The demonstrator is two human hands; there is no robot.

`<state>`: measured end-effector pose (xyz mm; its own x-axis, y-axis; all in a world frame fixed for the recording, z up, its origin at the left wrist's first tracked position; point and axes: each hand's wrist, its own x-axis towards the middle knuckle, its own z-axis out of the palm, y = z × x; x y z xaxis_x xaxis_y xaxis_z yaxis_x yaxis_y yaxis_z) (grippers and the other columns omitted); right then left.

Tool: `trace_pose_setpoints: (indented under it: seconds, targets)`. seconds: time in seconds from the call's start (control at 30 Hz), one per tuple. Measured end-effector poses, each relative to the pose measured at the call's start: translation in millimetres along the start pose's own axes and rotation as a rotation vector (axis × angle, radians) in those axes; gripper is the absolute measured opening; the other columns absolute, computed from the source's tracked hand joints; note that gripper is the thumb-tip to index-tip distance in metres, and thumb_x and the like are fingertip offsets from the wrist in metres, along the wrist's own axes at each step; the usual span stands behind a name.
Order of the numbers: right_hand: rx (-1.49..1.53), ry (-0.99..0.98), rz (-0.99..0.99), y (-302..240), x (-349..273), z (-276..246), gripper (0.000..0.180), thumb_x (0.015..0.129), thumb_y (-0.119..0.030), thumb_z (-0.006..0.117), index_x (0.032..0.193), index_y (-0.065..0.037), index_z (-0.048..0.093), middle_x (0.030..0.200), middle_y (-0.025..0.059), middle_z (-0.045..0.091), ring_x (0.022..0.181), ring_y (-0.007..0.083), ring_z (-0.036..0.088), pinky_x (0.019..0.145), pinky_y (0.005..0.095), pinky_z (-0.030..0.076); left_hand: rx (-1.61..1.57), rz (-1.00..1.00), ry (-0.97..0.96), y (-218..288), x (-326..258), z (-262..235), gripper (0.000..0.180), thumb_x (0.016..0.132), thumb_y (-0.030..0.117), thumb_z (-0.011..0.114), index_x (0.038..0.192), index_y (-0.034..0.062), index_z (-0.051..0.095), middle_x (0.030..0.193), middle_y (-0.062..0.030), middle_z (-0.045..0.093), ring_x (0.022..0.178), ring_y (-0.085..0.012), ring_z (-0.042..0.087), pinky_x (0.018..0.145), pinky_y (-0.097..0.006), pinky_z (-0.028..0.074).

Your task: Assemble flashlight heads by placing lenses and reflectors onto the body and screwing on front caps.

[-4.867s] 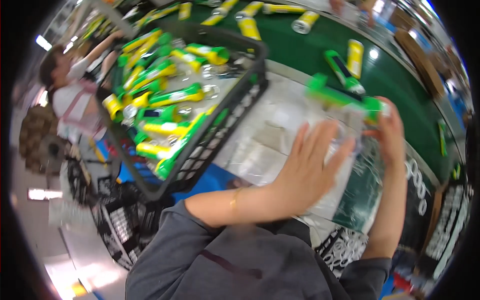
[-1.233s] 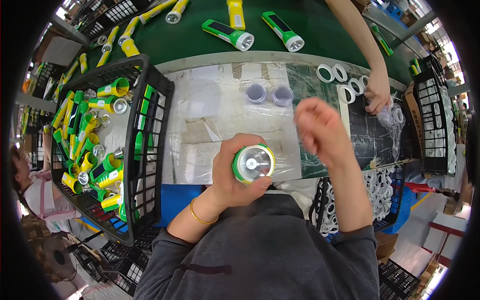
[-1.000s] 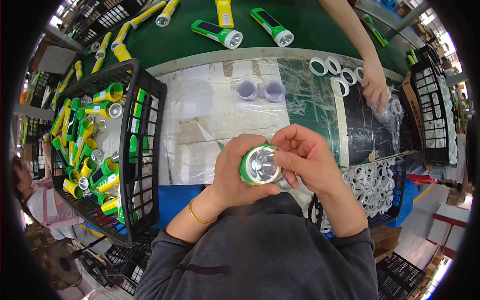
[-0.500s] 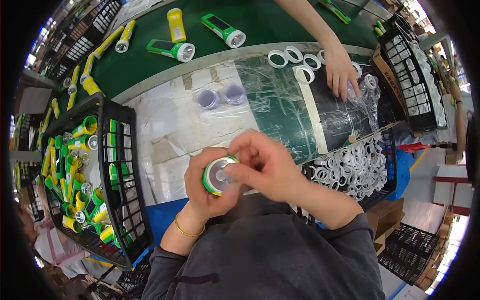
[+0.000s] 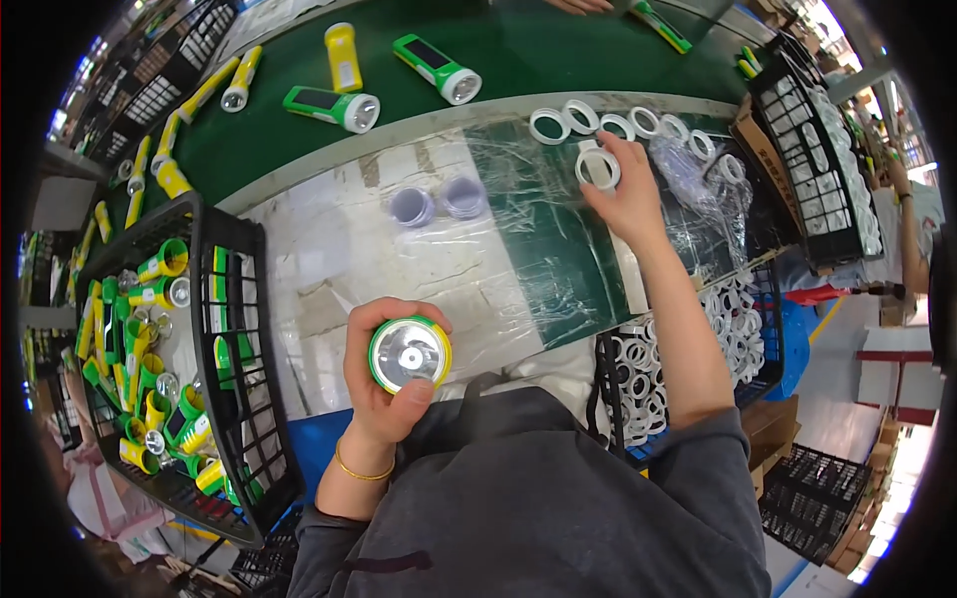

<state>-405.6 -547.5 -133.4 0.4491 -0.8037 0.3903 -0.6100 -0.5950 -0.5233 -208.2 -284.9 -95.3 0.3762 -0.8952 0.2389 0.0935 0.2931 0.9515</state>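
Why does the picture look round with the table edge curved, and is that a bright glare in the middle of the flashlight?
In the head view the fisheye lens bends the bench edge and leaves black corners. The flashlight in the left hand shows a bright white spot on its shiny reflector, a reflection or its own light, I cannot tell. The right hand on a white ring looks sharp, not blurred.

We hold a torch (image 5: 410, 355) upright in our left hand (image 5: 384, 384) close to our chest, above the worktop (image 5: 329, 259). Our right hand (image 5: 623, 194) rests on a ring (image 5: 597, 166) farther out to the right, just before a row of rings (image 5: 618, 125). Two caps (image 5: 437, 202) lie between our hands, farther back. A crate (image 5: 214, 329) of torches stands left; a bin of rings (image 5: 688, 349) sits right. Behind, more torches (image 5: 389, 75) lie on the belt (image 5: 518, 50).
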Motion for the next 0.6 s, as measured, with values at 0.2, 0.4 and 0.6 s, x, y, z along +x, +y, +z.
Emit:
trace_pose_setpoints:
  seconds: [0.2,0.4,0.6]
  targets:
    - [0.435,-0.432,-0.386,-125.1,-28.6,-48.4,0.085,0.066,-0.001,0.069,0.142,-0.006,0.031,0.120,0.0121,0.056,0.108,0.0226,0.054,0.093,0.0343,0.042,-0.041,-0.011,-0.069,-7.2,-0.8,-8.6,0.061,0.074,0.030,0.072,0.118,0.0006,0.041,0.102,-0.0148,0.057,0.089,-0.0178,0.057,0.078,-0.030,0.047]
    - [0.818,-0.636,-0.482,-163.9,-33.9,-40.1,0.092,0.064,-0.012,0.080,0.142,-0.006,0.031,0.118,0.0130,0.059,0.107,0.0261,0.056,0.094,0.0386,0.041,-0.038,0.021,-0.136,-10.6,-4.2,-9.7,0.067,0.072,0.023,0.077,0.123,0.0000,0.039,0.110,-0.0106,0.053,0.097,-0.0155,0.054,0.084,-0.029,0.044]
    - [0.670,-0.696,-0.717,-180.5,-16.4,-41.9,0.053,0.063,-0.018,0.080,0.110,-0.002,0.064,0.116,0.0111,0.062,0.104,0.0302,0.057,0.088,0.0398,0.045,0.017,0.071,-0.164,-12.0,-2.9,-13.5,0.093,0.063,0.041,0.085,0.128,0.0006,0.033,0.111,-0.0109,0.053,0.100,-0.0201,0.055,0.086,-0.033,0.045]
